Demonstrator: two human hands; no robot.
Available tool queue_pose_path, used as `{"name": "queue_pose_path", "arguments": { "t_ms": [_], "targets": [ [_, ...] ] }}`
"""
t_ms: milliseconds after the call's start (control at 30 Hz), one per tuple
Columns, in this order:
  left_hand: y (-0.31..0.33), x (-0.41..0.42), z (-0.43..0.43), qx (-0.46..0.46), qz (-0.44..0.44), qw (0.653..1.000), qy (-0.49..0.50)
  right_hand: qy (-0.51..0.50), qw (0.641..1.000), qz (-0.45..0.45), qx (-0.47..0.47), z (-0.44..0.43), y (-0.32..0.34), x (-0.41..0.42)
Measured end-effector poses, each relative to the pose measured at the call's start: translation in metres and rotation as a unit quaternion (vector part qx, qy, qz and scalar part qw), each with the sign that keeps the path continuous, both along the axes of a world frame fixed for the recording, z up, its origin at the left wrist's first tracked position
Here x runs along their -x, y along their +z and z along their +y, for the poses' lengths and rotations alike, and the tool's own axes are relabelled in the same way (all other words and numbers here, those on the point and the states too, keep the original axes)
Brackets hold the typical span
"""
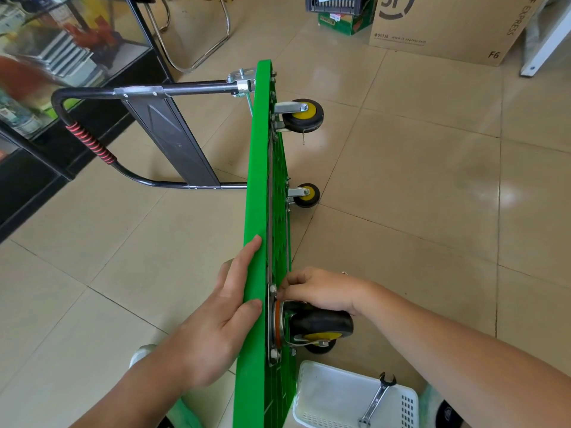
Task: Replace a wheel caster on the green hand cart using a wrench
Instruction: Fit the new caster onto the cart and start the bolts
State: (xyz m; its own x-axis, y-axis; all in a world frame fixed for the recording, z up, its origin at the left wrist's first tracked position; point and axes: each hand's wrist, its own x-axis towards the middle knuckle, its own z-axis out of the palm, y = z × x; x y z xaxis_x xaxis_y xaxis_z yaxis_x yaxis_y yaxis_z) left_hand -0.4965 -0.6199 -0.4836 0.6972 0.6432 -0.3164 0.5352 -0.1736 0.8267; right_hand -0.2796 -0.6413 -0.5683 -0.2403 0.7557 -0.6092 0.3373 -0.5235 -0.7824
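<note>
Two hands engaged — my left hand [213,322], fingers [244,264] flat, braces the green cart [259,168]; my right hand [321,293] pinches a bolt [273,288] at the caster [321,324] — wrench [377,396] next, I judge.

The green hand cart [256,180] is stood on its long edge on the floor [401,186], with the deck vertical and the ribbed underside turned to the right. The black tubular handle [92,143], wrapped in red and black, is extended to the left at the far end. Two far casters [302,115], black-tyred with yellow hubs, project from the underside. The near wheel caster [319,322], with a black tyre and yellow hub, is seated against the underside on a plate with an orange ring. An upper bolt [272,288] is fitted at the plate. The silver open-ended wrench [377,396] is laid diagonally in a white basket [309,409] beside the cart.
</note>
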Motion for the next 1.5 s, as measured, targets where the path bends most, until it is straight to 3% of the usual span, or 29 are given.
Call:
{"name": "queue_pose_path", "arguments": {
  "t_ms": [200,367,667,1067,1367,1500],
  "targets": [
    [-0.001,0.001,0.002,-0.006,0.007,1.000,-0.004,0.036,0.999,-0.035,-0.019,0.004,0.008,0.003],
    [0.001,0.001,0.000,-0.006,0.007,1.000,-0.005,-0.002,1.000,0.003,0.004,0.001,0.002,0.000],
    [0.001,-0.002,0.000,-0.004,0.008,1.000,-0.004,0.019,0.999,-0.035,-0.013,0.005,0.002,0.006],
    [0.000,-0.003,0.001,-0.009,0.012,1.000,-0.007,-0.060,0.997,0.048,0.000,0.000,-0.007,-0.006],
    [0.001,0.000,0.001,-0.011,0.012,1.000,-0.005,0.010,0.998,-0.043,-0.036,0.003,0.003,-0.001],
    [0.002,-0.001,0.001,-0.011,0.011,1.000,-0.006,0.006,0.999,-0.042,-0.029,0.003,0.002,0.002]
  ]
}}
